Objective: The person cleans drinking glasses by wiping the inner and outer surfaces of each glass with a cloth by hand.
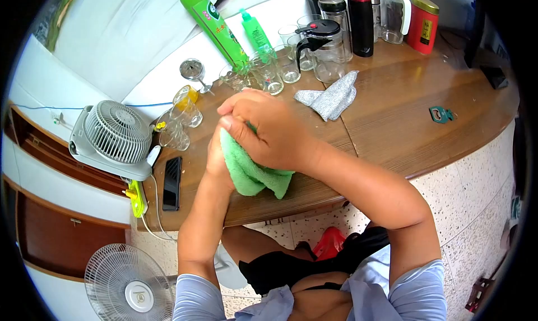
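A green cloth (pixel 255 175) is bunched between my two hands, its loose end hanging down toward the table's front edge. My left hand (pixel 217 153) is closed on the cloth from the left, mostly behind the folds. Over the top lies my right hand (pixel 272 125), fingers curled and pressing on the cloth and on my left hand. Whether anything is wrapped inside the cloth is hidden. Just beyond my right hand a grey cloth (pixel 330 97) lies crumpled on the wooden table (pixel 392 125).
Several drinking glasses (pixel 273 77) and a glass teapot (pixel 329 57) stand at the back. Nearby are a green spray can (pixel 216 29), a black flask (pixel 359 24) and a red tin (pixel 422 26). At left sit a small fan (pixel 117 133) and a phone (pixel 172 183).
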The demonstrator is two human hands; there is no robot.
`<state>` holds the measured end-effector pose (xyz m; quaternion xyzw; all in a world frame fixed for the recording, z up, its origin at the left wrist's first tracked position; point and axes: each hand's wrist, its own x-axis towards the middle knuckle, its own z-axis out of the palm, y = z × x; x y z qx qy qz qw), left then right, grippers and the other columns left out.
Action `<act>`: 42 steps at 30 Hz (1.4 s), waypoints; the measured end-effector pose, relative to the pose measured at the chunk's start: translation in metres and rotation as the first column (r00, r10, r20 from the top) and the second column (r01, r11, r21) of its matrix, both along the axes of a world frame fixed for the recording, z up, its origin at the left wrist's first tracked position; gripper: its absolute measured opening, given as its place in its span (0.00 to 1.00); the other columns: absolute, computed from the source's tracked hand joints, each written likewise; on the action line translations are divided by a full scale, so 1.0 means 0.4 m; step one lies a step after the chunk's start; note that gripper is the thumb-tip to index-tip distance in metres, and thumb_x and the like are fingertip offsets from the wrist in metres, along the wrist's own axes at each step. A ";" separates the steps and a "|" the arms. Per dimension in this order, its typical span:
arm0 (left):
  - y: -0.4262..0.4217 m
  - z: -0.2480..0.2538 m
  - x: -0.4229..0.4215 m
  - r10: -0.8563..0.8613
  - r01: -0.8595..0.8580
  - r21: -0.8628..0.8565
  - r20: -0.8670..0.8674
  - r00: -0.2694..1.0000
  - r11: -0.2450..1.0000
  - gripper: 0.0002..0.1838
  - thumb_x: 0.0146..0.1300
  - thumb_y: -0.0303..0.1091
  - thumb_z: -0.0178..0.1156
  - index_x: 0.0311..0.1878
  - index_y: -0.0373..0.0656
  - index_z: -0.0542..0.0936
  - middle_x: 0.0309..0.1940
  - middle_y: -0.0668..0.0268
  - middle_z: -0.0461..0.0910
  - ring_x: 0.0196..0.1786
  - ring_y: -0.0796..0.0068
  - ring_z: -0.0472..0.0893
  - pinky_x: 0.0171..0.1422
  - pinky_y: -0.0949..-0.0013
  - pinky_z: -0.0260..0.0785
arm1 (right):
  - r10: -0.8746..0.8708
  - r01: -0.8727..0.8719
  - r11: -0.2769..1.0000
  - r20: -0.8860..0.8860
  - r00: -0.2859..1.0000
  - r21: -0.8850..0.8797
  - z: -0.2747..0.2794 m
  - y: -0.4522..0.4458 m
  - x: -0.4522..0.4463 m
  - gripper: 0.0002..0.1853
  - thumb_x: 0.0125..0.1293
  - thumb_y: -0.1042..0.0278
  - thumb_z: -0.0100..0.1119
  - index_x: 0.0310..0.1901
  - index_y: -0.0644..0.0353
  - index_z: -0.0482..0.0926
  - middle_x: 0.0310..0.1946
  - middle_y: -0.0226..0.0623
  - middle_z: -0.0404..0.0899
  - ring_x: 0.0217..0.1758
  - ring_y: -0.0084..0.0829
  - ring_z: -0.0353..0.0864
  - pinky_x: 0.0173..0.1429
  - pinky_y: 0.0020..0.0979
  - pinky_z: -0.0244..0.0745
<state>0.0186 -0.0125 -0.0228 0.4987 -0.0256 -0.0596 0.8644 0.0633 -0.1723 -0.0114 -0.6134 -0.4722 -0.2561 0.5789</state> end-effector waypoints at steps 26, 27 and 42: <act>-0.006 0.011 -0.031 0.000 0.009 0.144 -0.064 0.998 0.990 0.24 0.84 0.47 0.51 0.69 0.38 0.76 0.58 0.60 0.84 0.57 0.66 0.86 0.62 0.60 0.82 | -0.003 0.021 0.994 -0.160 0.987 0.110 0.030 -0.027 0.021 0.16 0.83 0.62 0.57 0.46 0.68 0.86 0.43 0.45 0.90 0.45 0.39 0.90 0.50 0.33 0.82; -0.012 0.018 -0.027 0.048 -0.037 0.161 -0.067 0.997 0.986 0.24 0.84 0.48 0.50 0.69 0.38 0.76 0.58 0.60 0.84 0.57 0.66 0.85 0.62 0.60 0.82 | 0.001 0.010 0.992 -0.092 0.996 0.125 0.023 -0.015 0.022 0.15 0.83 0.62 0.58 0.45 0.67 0.86 0.44 0.46 0.90 0.45 0.40 0.90 0.50 0.34 0.82; -0.003 0.006 0.021 0.232 -0.251 0.116 0.155 0.960 0.961 0.26 0.87 0.46 0.43 0.74 0.37 0.71 0.68 0.54 0.79 0.68 0.58 0.81 0.75 0.56 0.75 | -0.063 0.039 0.981 0.117 0.991 0.191 -0.039 0.054 0.023 0.14 0.72 0.61 0.66 0.32 0.63 0.84 0.31 0.45 0.84 0.41 0.51 0.85 0.46 0.47 0.82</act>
